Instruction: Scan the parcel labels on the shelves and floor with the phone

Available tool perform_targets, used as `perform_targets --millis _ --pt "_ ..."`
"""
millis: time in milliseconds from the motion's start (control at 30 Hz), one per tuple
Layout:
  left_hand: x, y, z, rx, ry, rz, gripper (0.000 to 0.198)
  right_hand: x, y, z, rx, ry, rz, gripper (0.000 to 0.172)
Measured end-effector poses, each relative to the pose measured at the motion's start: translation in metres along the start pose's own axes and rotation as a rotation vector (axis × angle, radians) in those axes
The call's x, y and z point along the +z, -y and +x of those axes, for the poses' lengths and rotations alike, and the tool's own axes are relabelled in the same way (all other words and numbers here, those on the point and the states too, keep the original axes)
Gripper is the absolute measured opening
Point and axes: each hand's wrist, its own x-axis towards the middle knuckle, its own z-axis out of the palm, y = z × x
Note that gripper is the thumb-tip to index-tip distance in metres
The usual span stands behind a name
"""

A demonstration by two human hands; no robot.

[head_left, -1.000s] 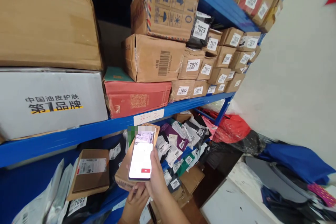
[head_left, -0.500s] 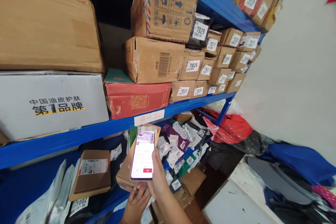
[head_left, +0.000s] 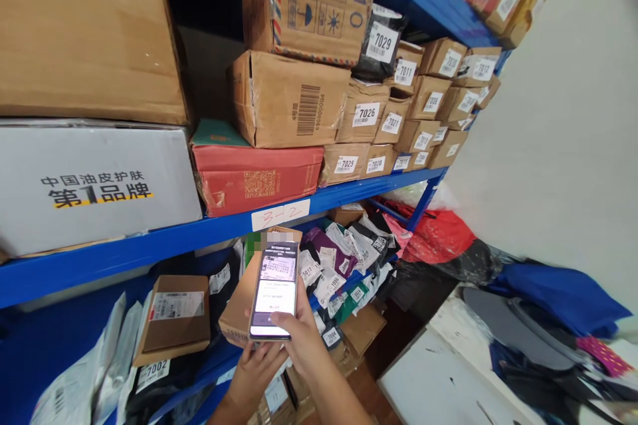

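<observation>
I count two hands of the person, one phone and, just behind it, one cardboard box. The right hand keeps its grip around the phone, with the thumb upon the lower part of the screen. The left hand is just below, its fingers at the near end of the cardboard box; how closed this grip is, I cannot tell.

I take the phone as the clock's centre. At nine o'clock lies one small brown box with one label. At twelve o'clock are one red box and, above it, two more: a barcoded box and an umbrella-marked box. At ten o'clock I count two big ones, a brown carton upon a white carton; a dark gap separates them from the barcoded box. At two to three o'clock, bags overlap too much for counting. The blue shelf edge passes near the phone's top, leaving narrow room there in my view.
</observation>
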Motion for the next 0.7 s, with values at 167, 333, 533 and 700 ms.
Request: perform_targets --millis 167,333,533,700 --pt "-0.009 0.006 0.004 -0.064 -0.018 -0.045 0.032 -0.005 -0.009 0.001 -0.061 -0.145 -0.019 0.089" --pt "0.001 0.009 -0.017 -0.207 0.084 -0.017 0.059 -0.003 -0.006 0.0 0.082 -0.242 -0.061 0.085" --pt "0.011 0.011 -0.025 -0.248 0.039 -0.009 0.037 -0.004 -0.001 -0.005 -0.038 -0.217 -0.066 0.058" --pt "0.01 0.013 -0.016 -0.227 0.001 -0.039 0.034 -0.016 -0.007 -0.007 -0.063 -0.181 -0.054 0.079"
